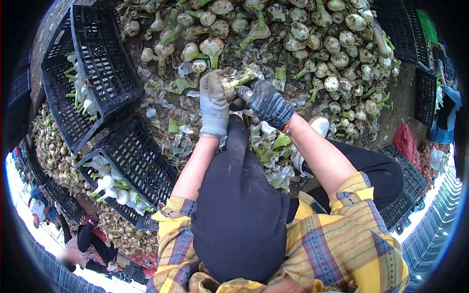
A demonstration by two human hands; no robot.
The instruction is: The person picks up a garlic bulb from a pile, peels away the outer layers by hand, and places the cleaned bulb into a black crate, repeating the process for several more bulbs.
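My left hand (213,100), in a light grey glove, grips a white onion bulb (228,89) with a short green stalk (243,78). My right hand (267,101), in a dark grey glove, closes on the same onion from the right, at the stalk end. Both hands meet above my dark-trousered knee, in front of a large heap of unpeeled onions (303,44). Whether the right hand also holds a tool is hidden.
Two black plastic crates stand to the left: the upper crate (105,58) and the lower crate (146,166) each hold a few peeled white onions. Loose skins and green trimmings (176,122) cover the ground. More black crates (405,29) lie right. Other people (73,239) stand at lower left.
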